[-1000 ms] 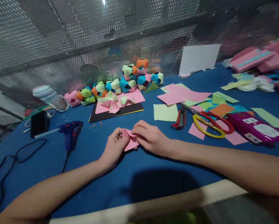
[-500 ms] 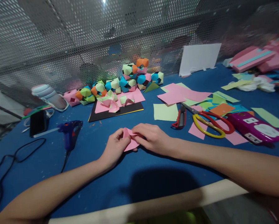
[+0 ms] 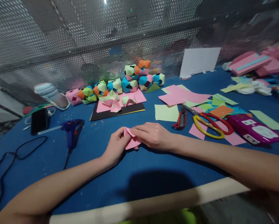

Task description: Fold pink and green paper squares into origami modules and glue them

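A small sheet of pink paper (image 3: 132, 143), partly folded, is held between both hands just above the blue table (image 3: 102, 193). My left hand (image 3: 117, 145) grips its left side, thumb on top and fingers beneath. From the right, my right hand (image 3: 154, 135) presses its fingers on the upper flap; the fingertips partly hide the fold. Beyond the hands, folded pink and pale green paper pieces (image 3: 114, 102) lie on pink paper over a black sheet (image 3: 116, 115). Behind them is a row of multicoloured folded-paper balls (image 3: 130, 84), with a couple stacked on top.
Left lie a blue glue gun (image 3: 71, 133), a phone (image 3: 39, 121) and a bottle (image 3: 53, 96). To the right are a red utility knife (image 3: 182, 117), scissors (image 3: 209, 126), a purple packet (image 3: 256, 129) and paper scraps (image 3: 220, 111). A perforated metal panel (image 3: 83, 40) stands behind.
The view has shifted slightly. Both hands stay on the pink paper; the right fingers have moved a little over its upper flap.
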Tool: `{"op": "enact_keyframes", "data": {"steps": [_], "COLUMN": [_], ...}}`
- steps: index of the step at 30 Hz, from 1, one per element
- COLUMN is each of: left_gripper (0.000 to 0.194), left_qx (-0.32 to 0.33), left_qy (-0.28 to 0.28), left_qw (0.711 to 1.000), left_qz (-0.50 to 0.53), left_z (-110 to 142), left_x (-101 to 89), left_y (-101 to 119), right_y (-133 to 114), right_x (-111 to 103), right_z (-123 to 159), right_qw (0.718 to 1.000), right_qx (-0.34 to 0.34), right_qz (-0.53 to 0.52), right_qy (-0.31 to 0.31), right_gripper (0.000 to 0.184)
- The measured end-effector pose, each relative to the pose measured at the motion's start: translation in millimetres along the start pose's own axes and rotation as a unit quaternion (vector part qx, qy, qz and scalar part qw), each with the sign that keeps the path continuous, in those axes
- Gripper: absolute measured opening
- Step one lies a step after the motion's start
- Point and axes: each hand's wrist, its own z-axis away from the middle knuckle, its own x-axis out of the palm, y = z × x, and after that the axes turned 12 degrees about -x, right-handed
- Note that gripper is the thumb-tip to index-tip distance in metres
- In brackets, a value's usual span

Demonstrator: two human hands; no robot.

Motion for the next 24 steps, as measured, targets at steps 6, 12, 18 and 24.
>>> {"op": "enact_keyframes", "data": {"steps": [6,12,18,24], "left_gripper": [0.025,0.029,0.024,0.015], "left_qx": [0.004,0.007,0.027,0.052], "left_qy": [-0.004,-0.006,0.0,-0.009], "left_qw": [1.0,1.0,1.0,0.997], "left_qz": [0.017,0.004,0.013,0.048], "left_z": [-1,0,-1,-4], "left_x": [-1.5,-2.8,-4.3,-5.6], "left_y": [-2,-2,-4,-6], "right_y": [4,-3,-14,-16], "right_x": [-4,-4,-3,0], "right_z": [-1,-2,-4,-2], "right_qw": [0.998,0.999,0.996,0.992], "right_qx": [-0.025,-0.006,0.076,0.112], "right_qz": [-0.004,-0.015,-0.053,-0.06], "right_qy": [-0.05,-0.046,0.011,0.012], "right_gripper": [0.026,0.025,0.026,0.028]}}
